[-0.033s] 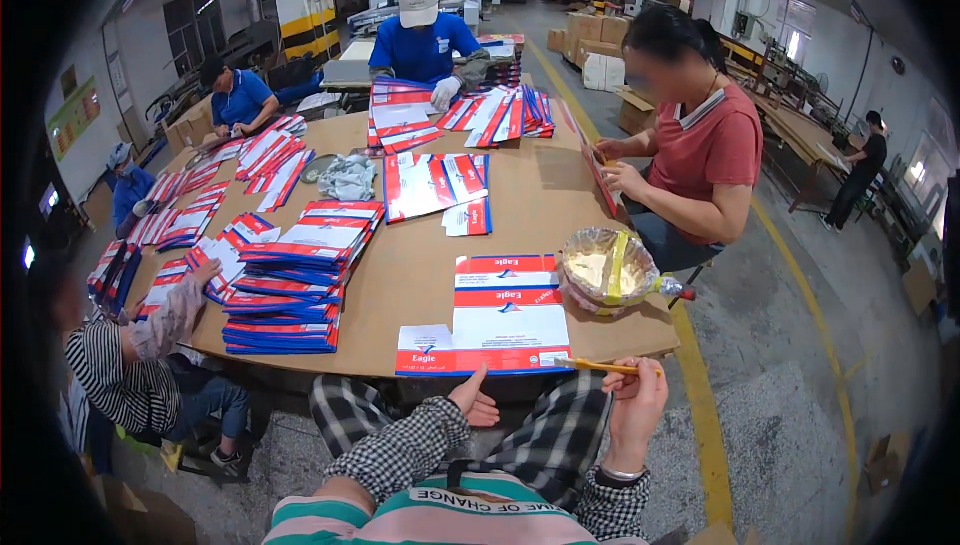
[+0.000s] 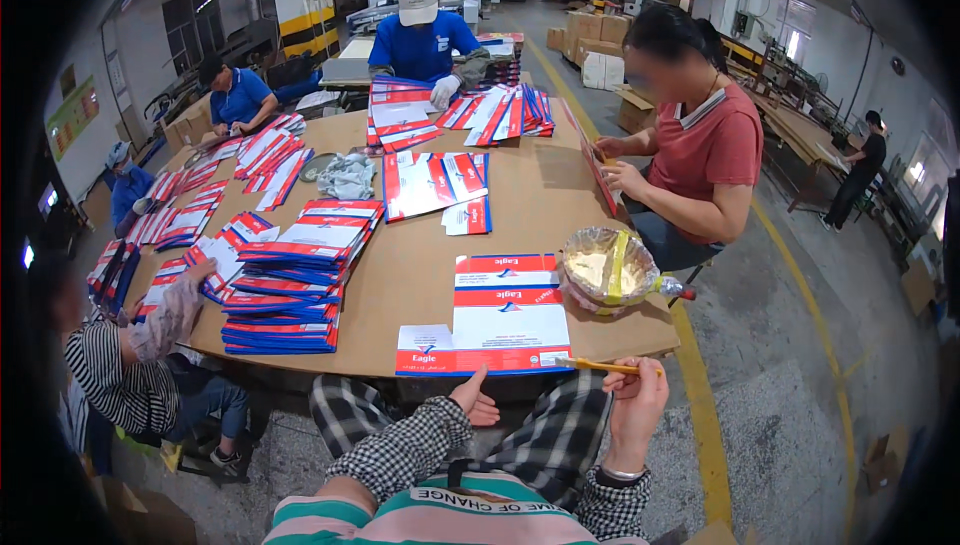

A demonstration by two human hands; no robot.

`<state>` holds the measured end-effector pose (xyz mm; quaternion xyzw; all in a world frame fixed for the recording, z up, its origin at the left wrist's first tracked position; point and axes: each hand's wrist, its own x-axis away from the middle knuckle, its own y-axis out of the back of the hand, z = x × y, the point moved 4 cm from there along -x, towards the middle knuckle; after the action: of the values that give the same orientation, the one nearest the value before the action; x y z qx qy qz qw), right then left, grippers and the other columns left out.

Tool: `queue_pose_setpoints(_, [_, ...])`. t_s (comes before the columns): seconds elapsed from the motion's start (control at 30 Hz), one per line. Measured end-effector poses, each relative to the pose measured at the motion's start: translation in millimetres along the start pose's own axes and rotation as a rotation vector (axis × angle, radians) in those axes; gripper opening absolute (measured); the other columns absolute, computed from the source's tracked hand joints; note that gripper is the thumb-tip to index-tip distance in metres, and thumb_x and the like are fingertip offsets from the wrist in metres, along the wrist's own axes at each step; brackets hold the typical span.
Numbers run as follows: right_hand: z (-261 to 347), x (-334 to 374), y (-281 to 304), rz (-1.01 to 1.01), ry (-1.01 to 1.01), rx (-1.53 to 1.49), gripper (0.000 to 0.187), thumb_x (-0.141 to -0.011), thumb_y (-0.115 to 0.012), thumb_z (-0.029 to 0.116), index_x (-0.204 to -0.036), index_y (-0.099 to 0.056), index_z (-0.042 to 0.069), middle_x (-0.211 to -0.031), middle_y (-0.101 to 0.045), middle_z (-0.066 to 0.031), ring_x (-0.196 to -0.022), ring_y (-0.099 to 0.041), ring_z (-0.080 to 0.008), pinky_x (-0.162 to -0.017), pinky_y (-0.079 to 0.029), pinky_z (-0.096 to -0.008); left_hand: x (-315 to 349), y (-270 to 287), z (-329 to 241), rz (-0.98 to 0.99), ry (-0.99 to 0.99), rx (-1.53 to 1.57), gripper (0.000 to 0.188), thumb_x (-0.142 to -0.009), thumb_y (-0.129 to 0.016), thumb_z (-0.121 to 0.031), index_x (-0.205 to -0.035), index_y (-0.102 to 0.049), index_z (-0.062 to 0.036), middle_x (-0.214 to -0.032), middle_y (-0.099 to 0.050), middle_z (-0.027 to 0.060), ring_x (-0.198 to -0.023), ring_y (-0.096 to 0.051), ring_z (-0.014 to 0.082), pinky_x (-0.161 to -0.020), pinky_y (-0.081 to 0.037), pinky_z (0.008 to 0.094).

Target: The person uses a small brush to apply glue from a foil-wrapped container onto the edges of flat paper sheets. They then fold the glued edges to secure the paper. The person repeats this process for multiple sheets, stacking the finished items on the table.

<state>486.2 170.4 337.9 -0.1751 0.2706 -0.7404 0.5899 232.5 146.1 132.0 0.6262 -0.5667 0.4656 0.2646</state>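
Flat printed paper bag [image 2: 488, 323] at brown desk [image 2: 420, 275] edge
Right hand [image 2: 635, 400] fingers clamped on thin yellow brush [image 2: 600, 366]; left hand [image 2: 476, 397] fingers loosely apart

I'm looking into a factory packing hall: people sit round a big brown tabletop [image 2: 420, 275] stacked with flat printed cartons [image 2: 290, 295], cardboard boxes [image 2: 590, 40] pile up at upper centre, and yellow floor lines [image 2: 700, 385] mark aisles.

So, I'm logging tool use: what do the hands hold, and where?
The right hand grips a yellow brush by its handle end; the left hand holds nothing.
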Motion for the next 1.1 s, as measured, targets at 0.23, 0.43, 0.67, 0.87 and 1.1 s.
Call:
queue_pose_setpoints(0.23, [1.5, -12.0, -18.1, 0.013, 0.024, 0.069, 0.014, -0.093, -0.044, 0.013, -0.087, -0.05, 0.001, -0.078, -0.059, -0.0127, -0.056, -0.059, -0.0192, -0.05, -0.048, -0.0276, -2.6, 11.7, 2.5, 0.135, -0.186, 0.046, 0.071, -0.089, -0.044, -0.053, -0.118, -0.041, 0.011, -0.107, -0.057, 0.0273, -0.092, -0.062, 0.0333, -0.076, -0.054, 0.039])
queue_pose_setpoints(0.43, [-9.0, -16.4, -41.2, 0.034, 0.053, 0.138, 0.017, -0.093, -0.043, 0.015, -0.087, -0.05, 0.001, -0.079, -0.058, -0.0132, -0.054, -0.057, -0.0193, -0.049, -0.046, -0.0283, 24.2, 48.1, 26.2, 0.26, -0.378, 0.392, 0.047, -0.094, -0.045, -0.031, -0.122, -0.04, 0.0074, -0.106, -0.058, 0.0248, -0.088, -0.063, 0.0301, -0.072, -0.054, 0.0364])
queue_pose_setpoints(0.67, [-15.3, -17.0, -62.0, 0.137, 0.073, 0.16, 0.024, -0.093, -0.042, 0.026, -0.085, -0.048, 0.004, -0.08, -0.054, -0.0117, -0.053, -0.052, -0.016, -0.047, -0.041, -0.0251, 90.4, 96.3, -2.1, 0.128, -0.633, 0.344, 0.033, -0.093, -0.049, -0.019, -0.109, -0.049, 0.0097, -0.095, -0.062, 0.0197, -0.076, -0.066, 0.0277, -0.065, -0.056, 0.0329])
queue_pose_setpoints(0.87, [-13.8, -26.1, -85.6, 0.264, 0.116, 0.019, 0.026, -0.095, -0.039, 0.027, -0.082, -0.044, 0.005, -0.076, -0.048, -0.0085, -0.051, -0.047, -0.0122, -0.046, -0.04, -0.0223, 131.0, 169.0, -66.1, -0.092, -0.969, 0.286, 0.031, -0.093, -0.049, -0.019, -0.104, -0.051, 0.0105, -0.082, -0.064, 0.0196, -0.073, -0.066, 0.0271, -0.063, -0.055, 0.031])
queue_pose_setpoints(1.1, [-16.4, -39.4, -97.4, 0.313, 0.136, -0.051, 0.027, -0.096, -0.036, 0.026, -0.081, -0.042, 0.004, -0.078, -0.047, -0.0085, -0.049, -0.046, -0.0113, -0.043, -0.044, -0.0211, 173.8, 266.4, -175.8, -0.437, -1.284, 0.347, 0.025, -0.092, -0.053, -0.022, -0.081, -0.049, -0.0003, -0.071, -0.062, 0.0147, -0.06, -0.065, 0.0211, -0.054, -0.053, 0.0278])
